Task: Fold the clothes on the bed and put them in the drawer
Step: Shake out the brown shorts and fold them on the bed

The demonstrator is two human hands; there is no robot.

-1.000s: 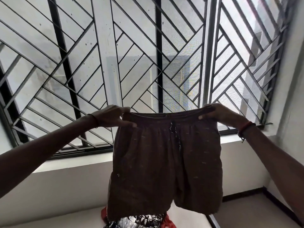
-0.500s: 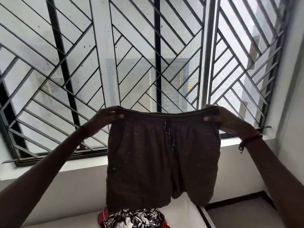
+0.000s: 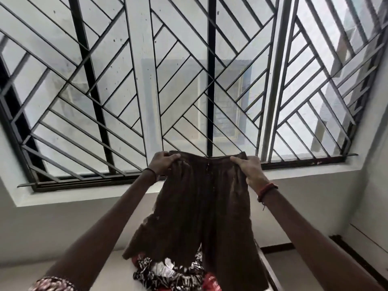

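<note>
Centre frame, left grip (image 3: 163, 164) and right grip (image 3: 249, 171) each pinch the waistband corners of brown shorts (image 3: 205, 211), held before the window (image 3: 189, 80); hems hang over patterned clothes (image 3: 168, 274) on the bed (image 3: 113, 267).

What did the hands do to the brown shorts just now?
The left grip and right grip moved closer together, so the waistband of the dark brown cloth shorts went from stretched flat to bunched. Both still hold the waistband; the black-and-white patterned clothes pile stays below.
</note>
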